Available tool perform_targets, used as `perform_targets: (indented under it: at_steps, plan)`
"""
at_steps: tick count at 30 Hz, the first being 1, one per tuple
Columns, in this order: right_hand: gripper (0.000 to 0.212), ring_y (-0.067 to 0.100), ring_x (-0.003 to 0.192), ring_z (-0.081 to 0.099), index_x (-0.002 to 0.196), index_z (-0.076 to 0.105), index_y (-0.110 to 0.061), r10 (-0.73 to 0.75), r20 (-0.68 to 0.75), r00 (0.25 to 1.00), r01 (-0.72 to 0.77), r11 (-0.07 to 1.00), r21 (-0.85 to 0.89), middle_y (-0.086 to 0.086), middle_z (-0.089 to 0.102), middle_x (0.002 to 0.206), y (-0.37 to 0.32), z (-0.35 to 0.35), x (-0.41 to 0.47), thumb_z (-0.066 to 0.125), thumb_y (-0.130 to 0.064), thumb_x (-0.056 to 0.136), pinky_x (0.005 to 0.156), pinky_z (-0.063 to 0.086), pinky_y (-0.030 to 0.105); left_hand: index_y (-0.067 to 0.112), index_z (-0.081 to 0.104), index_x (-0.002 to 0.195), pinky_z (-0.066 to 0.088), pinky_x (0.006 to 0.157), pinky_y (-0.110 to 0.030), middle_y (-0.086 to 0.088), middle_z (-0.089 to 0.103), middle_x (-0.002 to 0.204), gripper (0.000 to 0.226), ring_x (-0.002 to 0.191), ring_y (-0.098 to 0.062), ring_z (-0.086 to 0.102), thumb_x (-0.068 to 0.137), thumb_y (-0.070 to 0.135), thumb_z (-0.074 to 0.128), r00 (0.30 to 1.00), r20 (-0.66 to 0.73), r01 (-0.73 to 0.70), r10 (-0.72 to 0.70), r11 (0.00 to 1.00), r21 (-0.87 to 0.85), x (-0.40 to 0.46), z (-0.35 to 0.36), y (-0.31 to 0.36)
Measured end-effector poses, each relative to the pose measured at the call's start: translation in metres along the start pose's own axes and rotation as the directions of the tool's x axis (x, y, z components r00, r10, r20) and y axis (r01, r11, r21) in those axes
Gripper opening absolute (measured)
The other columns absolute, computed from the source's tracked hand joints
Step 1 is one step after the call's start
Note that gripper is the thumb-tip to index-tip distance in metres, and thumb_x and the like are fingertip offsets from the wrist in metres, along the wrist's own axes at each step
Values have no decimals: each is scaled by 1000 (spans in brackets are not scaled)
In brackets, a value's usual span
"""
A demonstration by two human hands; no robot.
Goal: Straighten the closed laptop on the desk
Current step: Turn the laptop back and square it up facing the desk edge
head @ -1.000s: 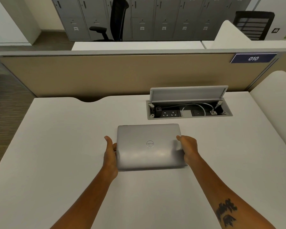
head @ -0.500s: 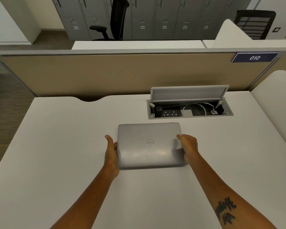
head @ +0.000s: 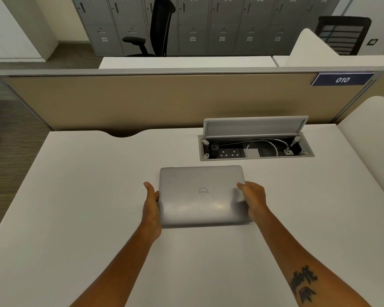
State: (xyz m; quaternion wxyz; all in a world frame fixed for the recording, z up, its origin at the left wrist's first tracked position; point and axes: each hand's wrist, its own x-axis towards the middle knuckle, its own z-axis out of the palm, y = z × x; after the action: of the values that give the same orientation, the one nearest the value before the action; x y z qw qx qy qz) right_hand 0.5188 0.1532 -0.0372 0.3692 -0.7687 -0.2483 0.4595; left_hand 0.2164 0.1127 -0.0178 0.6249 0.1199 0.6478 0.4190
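A closed silver laptop with a round logo on its lid lies flat on the white desk, its edges roughly parallel to the desk's back edge. My left hand grips its left side, thumb up along the edge. On the opposite side, my right hand holds the right edge with the fingers curled over the lid's corner. Both forearms reach in from the bottom of the view.
Just behind the laptop an open cable box with sockets and a white cable is set into the desk, its lid standing up. A beige partition runs along the back. A white divider bounds the right side.
Both hands stay on the laptop's sides. The laptop has barely shifted; the view has only moved slightly.
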Motion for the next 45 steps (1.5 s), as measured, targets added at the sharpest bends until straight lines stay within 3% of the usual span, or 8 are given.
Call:
perform_targets:
  at_steps: [11, 17, 30, 33, 36, 39, 42, 45]
  plan:
    - [18, 13, 84, 59, 78, 67, -23, -18, -6, 1000, 18, 1000, 3, -9, 67, 89, 5, -1, 2, 72, -26, 95, 83, 47, 38, 33, 75, 105, 62, 56, -29, 11, 82, 72, 95, 63, -11, 80, 58, 101, 29, 1000, -6, -18, 18, 999, 32, -3, -1, 1]
    - [7, 17, 90, 63, 89, 73, -20, -51, 10, 999, 51, 999, 3, -5, 71, 95, 5, -2, -1, 71, -24, 94, 83, 48, 36, 33, 76, 104, 63, 55, -29, 10, 82, 74, 95, 64, -12, 80, 58, 102, 29, 1000, -1, -18, 18, 999, 33, -5, -3, 1]
    - [9, 15, 91, 64, 95, 75, -17, -69, 7, 998, 69, 997, -27, -4, 72, 96, 5, -2, -2, 70, -24, 95, 70, 47, 27, 34, 76, 105, 64, 59, -30, 10, 83, 78, 95, 69, -12, 81, 59, 102, 29, 1000, 12, -18, 17, 999, 46, -5, -4, 0]
    - [10, 17, 91, 63, 96, 75, -16, -72, 11, 997, 72, 997, -36, -2, 73, 98, 6, -3, -2, 70, -25, 96, 71, 47, 28, 34, 76, 104, 64, 65, -32, 10, 83, 78, 93, 70, -14, 82, 61, 101, 28, 999, 24, -28, 27, 998, 57, -6, -4, -1]
    - [18, 21, 95, 65, 106, 75, -11, -81, 21, 996, 82, 994, -70, 2, 73, 104, 6, -3, -4, 70, -25, 96, 72, 49, 29, 35, 77, 99, 64, 88, -44, 9, 83, 78, 80, 82, -23, 81, 78, 95, 27, 999, 26, -47, 45, 993, 106, -7, -2, -2]
    - [14, 17, 94, 65, 108, 72, -15, -125, 49, 991, 130, 984, -121, 3, 73, 109, 7, -5, -11, 70, -23, 96, 67, 48, 23, 30, 77, 101, 57, 104, -50, -2, 82, 98, 70, 98, -27, 75, 95, 81, 29, 998, 25, -62, 59, 983, 171, -11, -3, 0]
    - [23, 25, 106, 68, 116, 70, -11, -179, 103, 979, 196, 959, -204, 8, 72, 120, 11, -10, -19, 72, -22, 96, 78, 55, 27, 21, 73, 124, 53, 111, -52, -9, 76, 122, 67, 112, -31, 72, 101, 71, 35, 994, 63, -100, 85, 949, 299, -18, -8, 1]
    - [62, 35, 141, 50, 150, 50, -6, -192, 167, 967, 245, 876, -414, 13, 52, 149, 19, -16, -28, 71, -29, 97, 116, 46, 45, 11, 62, 144, 43, 119, -53, -15, 67, 142, 71, 136, -37, 60, 101, 64, 43, 967, 110, -253, 231, 798, 547, -24, -17, -1]
